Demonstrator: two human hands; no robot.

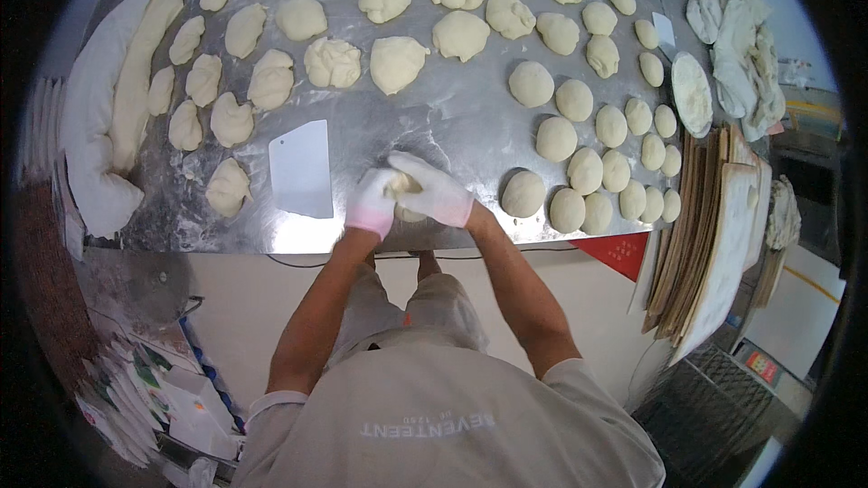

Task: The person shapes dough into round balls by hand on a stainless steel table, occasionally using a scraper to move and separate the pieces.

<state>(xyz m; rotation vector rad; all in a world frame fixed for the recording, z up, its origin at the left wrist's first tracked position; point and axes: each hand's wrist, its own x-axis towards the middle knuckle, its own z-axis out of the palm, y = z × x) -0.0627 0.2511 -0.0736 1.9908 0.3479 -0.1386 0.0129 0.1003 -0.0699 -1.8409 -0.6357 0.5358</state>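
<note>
— What are we working at, biggest thing first?

— We are standing at the near edge of a grey metal counter (pixel 470 136). Along its left edge we are seeing a long white cloth (pixel 95 126) lying, with a pale strip (pixel 136 72) running beside it.

— And past the right edge?

— There we are seeing a stack of boards (pixel 696 235) standing on edge, brown ones and white ones together.

— What are we finding next in size?

— A white scraper (pixel 302 169) is lying flat close to the near edge, left of our hands. A white oval dish (pixel 676 95) is sitting by the right edge.

— How are we holding our hands?

— Together, in white gloves with pink cuffs: our left hand (pixel 369 201) and our right hand (pixel 436 192) are closing around one lump from both sides.

— And the rest of the dough?

— Rough dough pieces (pixel 333 62) are spreading from the left side across the far part. Smooth dough rounds (pixel 531 84) are filling the near right corner, the smaller ones lining the right edge.

— Which piece are we gripping?

— The held dough (pixel 401 184), at the near edge between scraper and rounds. Our gloves are hiding most of it, so we are only guessing at its shape.
</note>
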